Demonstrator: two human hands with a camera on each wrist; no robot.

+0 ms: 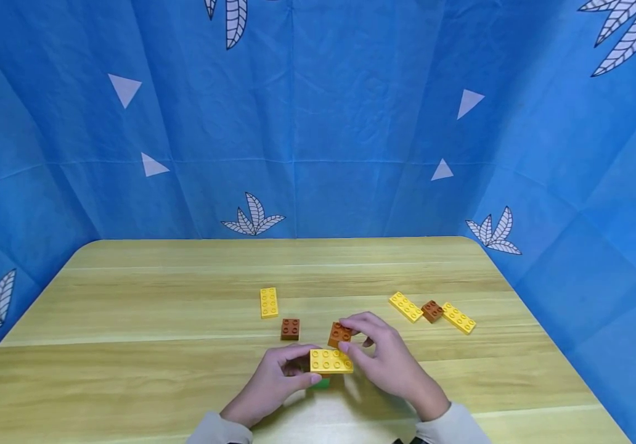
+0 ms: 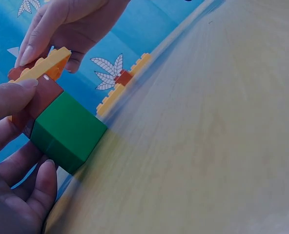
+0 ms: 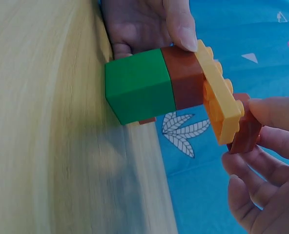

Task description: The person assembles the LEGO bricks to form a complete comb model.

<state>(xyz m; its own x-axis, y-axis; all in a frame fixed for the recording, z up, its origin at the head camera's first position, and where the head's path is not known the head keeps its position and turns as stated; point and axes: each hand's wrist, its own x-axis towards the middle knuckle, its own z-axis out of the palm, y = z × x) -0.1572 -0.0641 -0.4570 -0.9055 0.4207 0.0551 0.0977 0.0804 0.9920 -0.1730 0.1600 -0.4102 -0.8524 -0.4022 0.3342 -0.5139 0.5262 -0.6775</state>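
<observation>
A small stack stands before me: a green block [image 3: 139, 87] at the bottom, a brown brick [image 3: 186, 78] over it, and a long yellow brick [image 1: 323, 362] across the top, jutting out to the right. My left hand [image 1: 273, 381] grips this stack from the left side, its thumb near the joint of brown and yellow. Between thumb and fingers, my right hand [image 1: 384, 357] pinches a second brown brick [image 1: 339, 333]. That brick is tilted and close by the yellow brick's overhanging end, overlapping it in the right wrist view.
Beyond the left hand lie a loose yellow brick [image 1: 269, 303] and a brown brick [image 1: 290, 329]. Farther right, another brown brick [image 1: 432, 311] sits between two yellow bricks, one left [image 1: 405, 306] and one right [image 1: 459, 317]. A blue cloth [image 1: 351, 123] hangs behind the wooden table [image 1: 146, 296].
</observation>
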